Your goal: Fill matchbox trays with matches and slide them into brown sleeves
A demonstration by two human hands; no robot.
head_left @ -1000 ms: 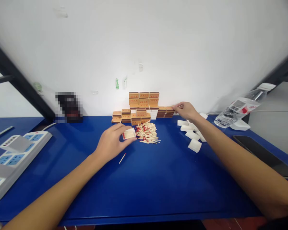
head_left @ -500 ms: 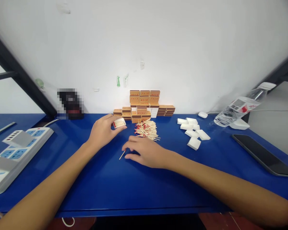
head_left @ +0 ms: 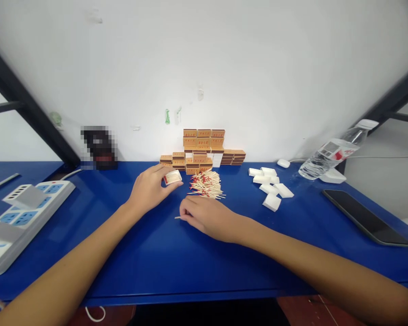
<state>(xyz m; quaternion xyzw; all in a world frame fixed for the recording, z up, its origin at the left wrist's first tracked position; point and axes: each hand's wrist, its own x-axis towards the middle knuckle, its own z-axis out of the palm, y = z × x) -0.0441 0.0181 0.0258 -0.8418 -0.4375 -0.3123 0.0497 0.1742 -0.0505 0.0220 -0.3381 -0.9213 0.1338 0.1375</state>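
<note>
Between the thumb and fingers of my left hand (head_left: 149,189) is a white matchbox tray (head_left: 177,177) with red-tipped matches lying in it. Close by, my right hand (head_left: 209,217) pinches a single match (head_left: 177,218); its pale end pokes out to the left of my fingertips, while its head is hidden. A loose heap of matches (head_left: 206,184) lies just beyond my right hand, most heads toward the left. Behind the heap, yellow-brown matchboxes (head_left: 204,141) are stacked against the wall.
Several white matchbox trays (head_left: 271,202) lie to the right. Farther right are a phone (head_left: 363,217), a tilted water bottle (head_left: 336,151) and a small white case (head_left: 283,163). A power strip (head_left: 56,199) with plugs sits at the left of the blue table (head_left: 177,271).
My right fingers have closed on the single match that lay on the table, turning it nearly level. My left hand and its tray have shifted slightly right.
</note>
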